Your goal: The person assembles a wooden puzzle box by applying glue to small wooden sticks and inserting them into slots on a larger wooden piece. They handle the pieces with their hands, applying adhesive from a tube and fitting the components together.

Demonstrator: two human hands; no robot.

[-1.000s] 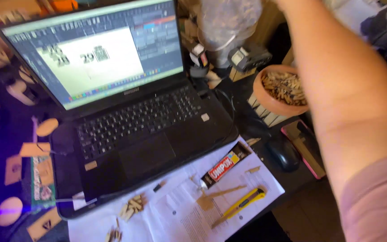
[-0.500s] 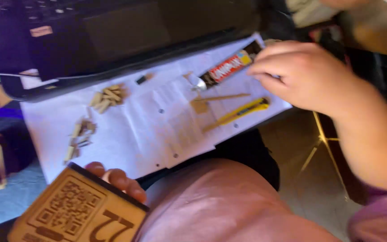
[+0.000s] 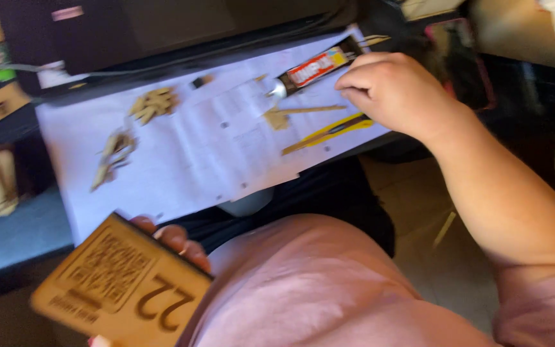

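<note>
My left hand [image 3: 176, 240] holds a flat wooden plaque [image 3: 120, 289] with an engraved square pattern and large digits, low at the bottom left above my lap. Only its fingertips show at the plaque's upper edge. My right hand [image 3: 393, 93] rests with curled fingers on the white paper sheets [image 3: 213, 154], at the rear end of a black glue tube [image 3: 309, 69]. Its fingers touch the tube and lie over a yellow utility knife [image 3: 325, 133]; whether they grip either is unclear. A thin wooden stick [image 3: 306, 109] lies between the tube and the knife.
Small laser-cut wooden pieces [image 3: 154, 103] and another cluster [image 3: 114, 154] lie on the paper's left part. A dark laptop [image 3: 162, 26] borders the paper at the top. A phone in a pink case [image 3: 457, 58] lies behind my right hand.
The view has swung down from the laptop screen to the paper and my lap. My right hand came down onto the glue tube's end. The plaque in my left hand came into view.
</note>
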